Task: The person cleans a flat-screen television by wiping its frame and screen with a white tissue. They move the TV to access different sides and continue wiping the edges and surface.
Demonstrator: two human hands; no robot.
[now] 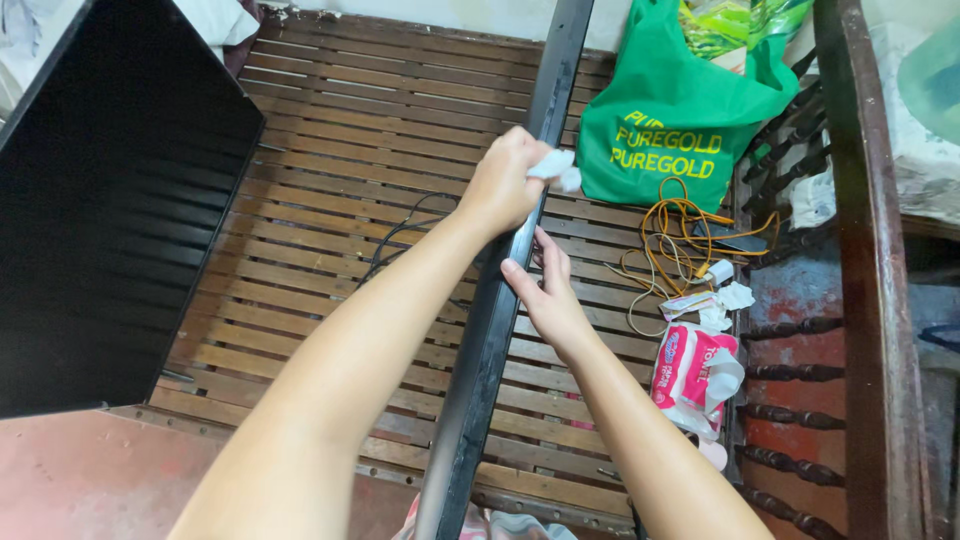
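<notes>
A long, thin black panel (480, 360) stands on edge and runs from the bottom middle up to the top of the view. My left hand (505, 180) is closed around a crumpled white tissue (556, 168) and presses it against the panel's top edge. My right hand (545, 290) grips the panel's right side just below, with the thumb on the edge and the fingers behind it.
A slatted wooden bed frame (350, 130) lies underneath. A large black flat panel (110, 200) leans at left. A green shopping bag (680, 110), a tangled orange cable (680, 235), a pink tissue pack (692, 372) and a dark wooden rail (870, 260) are at right.
</notes>
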